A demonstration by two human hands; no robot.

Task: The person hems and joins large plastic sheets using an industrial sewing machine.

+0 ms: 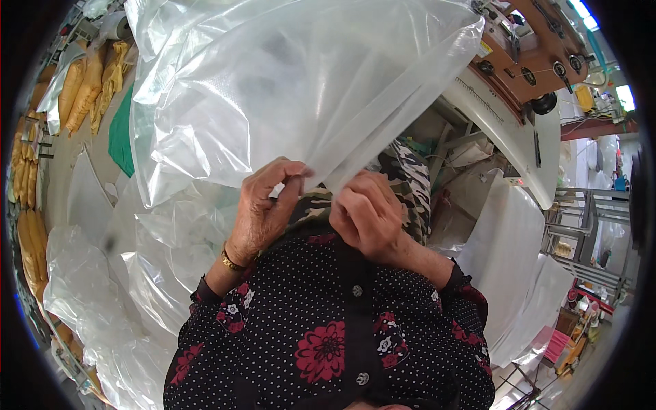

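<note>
A large clear plastic sheet (273, 89) spreads up and away in front of me, shiny and creased, perhaps a bag. Its near edge comes down to both hands above my lap. My left hand (272, 195) pinches this edge between thumb and fingertips. Close beside it, my right hand (369, 212) is curled with its fingers closed on the same plastic, its fingertips partly hidden. A narrow gap separates the hands, and the plastic gathers in folds toward them.
At the upper right stands a brown sewing machine (529, 65) on a pale curved table (506, 130). Crumpled clear plastic (102, 301) lies on the left, and more sheets (506, 253) hang at the right. Filled yellow bags (85, 89) line the far left. A metal rack (588, 225) stands right.
</note>
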